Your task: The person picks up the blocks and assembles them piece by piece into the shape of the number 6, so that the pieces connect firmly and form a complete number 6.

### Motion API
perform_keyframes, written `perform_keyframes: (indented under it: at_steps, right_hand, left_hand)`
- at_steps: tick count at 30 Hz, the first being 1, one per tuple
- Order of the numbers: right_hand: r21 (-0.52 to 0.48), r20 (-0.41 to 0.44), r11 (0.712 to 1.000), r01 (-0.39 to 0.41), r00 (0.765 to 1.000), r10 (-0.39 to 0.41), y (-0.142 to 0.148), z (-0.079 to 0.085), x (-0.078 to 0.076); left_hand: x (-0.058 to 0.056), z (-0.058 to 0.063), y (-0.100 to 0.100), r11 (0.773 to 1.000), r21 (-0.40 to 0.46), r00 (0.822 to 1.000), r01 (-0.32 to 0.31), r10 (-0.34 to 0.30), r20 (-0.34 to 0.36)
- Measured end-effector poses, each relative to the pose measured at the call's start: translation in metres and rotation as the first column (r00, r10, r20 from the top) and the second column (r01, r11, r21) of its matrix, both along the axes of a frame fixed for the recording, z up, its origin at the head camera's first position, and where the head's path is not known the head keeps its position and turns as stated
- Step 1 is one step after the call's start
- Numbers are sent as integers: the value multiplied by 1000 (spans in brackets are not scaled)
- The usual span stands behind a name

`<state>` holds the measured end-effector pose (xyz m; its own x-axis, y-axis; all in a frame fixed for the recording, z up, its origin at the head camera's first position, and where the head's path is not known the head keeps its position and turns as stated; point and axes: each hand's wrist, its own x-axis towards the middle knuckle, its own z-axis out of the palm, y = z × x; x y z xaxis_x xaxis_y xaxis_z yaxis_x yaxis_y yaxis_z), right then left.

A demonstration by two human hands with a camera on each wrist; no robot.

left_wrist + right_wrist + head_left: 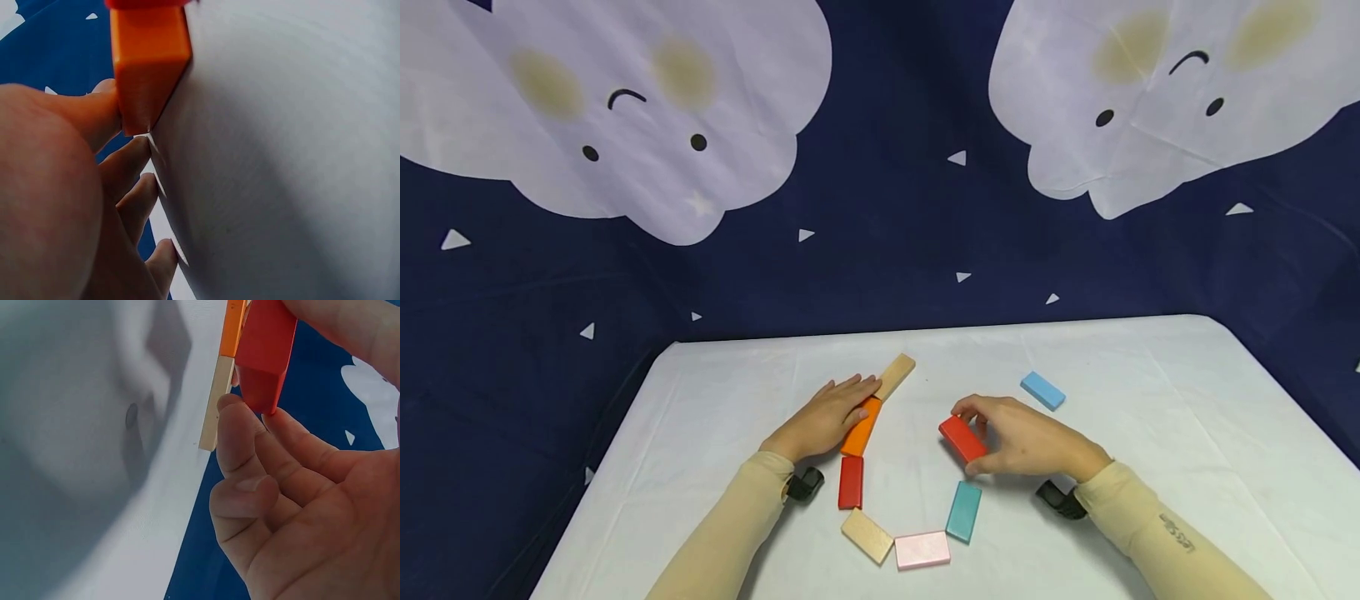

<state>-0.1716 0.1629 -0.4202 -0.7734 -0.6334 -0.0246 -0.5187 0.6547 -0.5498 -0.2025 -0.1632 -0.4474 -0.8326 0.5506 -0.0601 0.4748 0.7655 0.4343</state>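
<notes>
My right hand (1030, 435) pinches a red block (963, 439) by its ends between thumb and fingers, above the white cloth. The same red block (269, 350) fills the top of the right wrist view. My left hand (829, 418) lies with extended fingers along an orange block (862, 427), fingertips at the near end of a plain wooden block (896, 377). In the left wrist view the thumb touches the orange block (150, 62). A second red block (851, 482) stands below the orange one, continuing the curved row.
The curve goes on through another wooden block (867, 536), a pink block (922, 551) and a teal block (964, 512). A light blue block (1042, 391) lies apart, beyond my right hand. Behind the white-covered table (1150, 392) hangs a dark blue cloth (895, 208) with clouds.
</notes>
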Motion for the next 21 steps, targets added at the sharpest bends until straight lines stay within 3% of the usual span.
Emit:
perform_keyframes:
  at_steps: [13,21]
  right_hand:
    - [4,-6,997,-72,997,72,-9,-8,-4]
    - [-5,34,995,-100,994,100,-10,-11,-8]
  left_hand:
    - [0,-1,0,1000,0,1000,9,-9,-7]
    - [-1,-2,0,1000,-4,1000,4,-4,-8]
